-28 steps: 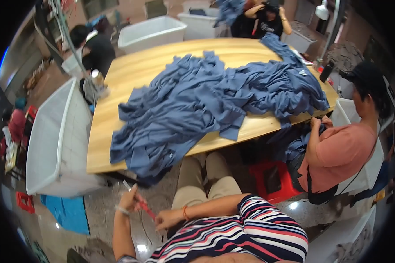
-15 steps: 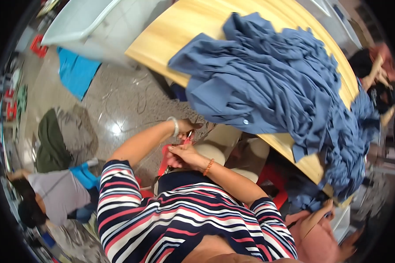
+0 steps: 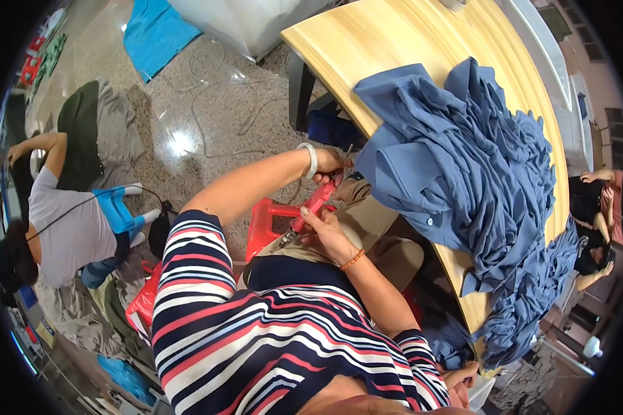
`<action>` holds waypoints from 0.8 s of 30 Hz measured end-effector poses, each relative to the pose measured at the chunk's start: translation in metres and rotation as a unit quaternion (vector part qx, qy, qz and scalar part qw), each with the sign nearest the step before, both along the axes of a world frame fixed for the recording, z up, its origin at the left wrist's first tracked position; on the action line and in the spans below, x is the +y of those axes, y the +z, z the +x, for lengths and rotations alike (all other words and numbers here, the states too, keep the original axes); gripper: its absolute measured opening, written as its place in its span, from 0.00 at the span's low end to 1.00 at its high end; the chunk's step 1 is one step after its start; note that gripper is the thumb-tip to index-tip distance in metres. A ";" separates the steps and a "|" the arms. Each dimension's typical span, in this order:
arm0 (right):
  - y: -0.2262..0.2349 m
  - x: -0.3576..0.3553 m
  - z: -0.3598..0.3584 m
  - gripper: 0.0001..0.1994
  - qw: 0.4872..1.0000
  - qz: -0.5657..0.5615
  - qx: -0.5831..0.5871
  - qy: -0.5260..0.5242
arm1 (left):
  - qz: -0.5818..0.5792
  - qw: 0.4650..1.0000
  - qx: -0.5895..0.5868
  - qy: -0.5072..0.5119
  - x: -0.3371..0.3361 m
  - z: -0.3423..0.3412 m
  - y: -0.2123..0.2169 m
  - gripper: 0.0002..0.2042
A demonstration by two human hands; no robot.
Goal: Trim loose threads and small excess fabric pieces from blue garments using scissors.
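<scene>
My left hand [image 3: 329,166], wearing a pale bangle, is closed round the upper end of a slim red tool [image 3: 316,200]. A thin dark metal tip sticks out past its fingers. Lower down, my right hand [image 3: 331,237], with an orange bead bracelet, grips the other end between thumb and fingers. Bare metal parts show beside that thumb; the tool's exact kind is unclear. Both hands are above my lap, left of a heap of blue-grey garments [image 3: 457,159] on a wooden table [image 3: 346,41]. A loose garment flap with a button hangs over the near table edge.
A red plastic stool [image 3: 262,225] stands just left of my lap. Further left, a person in a pale shirt [image 3: 73,238] sits on a blue stool [image 3: 115,207]. Cables and a blue sheet [image 3: 152,34] lie on the floor. More people sit beyond the table, right.
The view has turned, so the table and garments sit further right. My hands are higher in the picture, and more of the red tool now shows between them.
</scene>
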State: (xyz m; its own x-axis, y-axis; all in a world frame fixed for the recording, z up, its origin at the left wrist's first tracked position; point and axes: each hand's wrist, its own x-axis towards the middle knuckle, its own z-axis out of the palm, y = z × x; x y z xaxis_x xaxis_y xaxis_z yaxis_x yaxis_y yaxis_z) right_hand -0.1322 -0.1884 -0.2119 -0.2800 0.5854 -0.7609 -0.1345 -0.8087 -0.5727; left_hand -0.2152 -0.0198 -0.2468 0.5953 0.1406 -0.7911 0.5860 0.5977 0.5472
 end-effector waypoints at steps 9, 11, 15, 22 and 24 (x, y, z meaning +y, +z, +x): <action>-0.110 0.058 0.103 0.16 0.984 0.048 -0.015 -0.171 | 0.126 0.982 -0.136 0.048 -0.094 -0.047 0.003 0.31; -0.122 0.073 0.126 0.16 0.983 0.113 0.018 -0.146 | 0.057 0.972 -0.161 0.160 -0.118 -0.062 0.005 0.28; -0.113 0.120 0.131 0.16 0.964 0.200 -0.054 -0.167 | 0.219 0.968 -0.062 0.108 -0.089 -0.024 -0.008 0.19; -0.116 0.092 0.130 0.15 0.934 0.280 -0.134 -0.175 | 0.384 0.883 -0.162 0.213 -0.024 0.047 -0.225 0.19; -0.121 0.080 0.149 0.15 0.928 0.286 -0.159 -0.178 | 0.377 0.891 -0.171 0.188 0.013 0.040 -0.235 0.18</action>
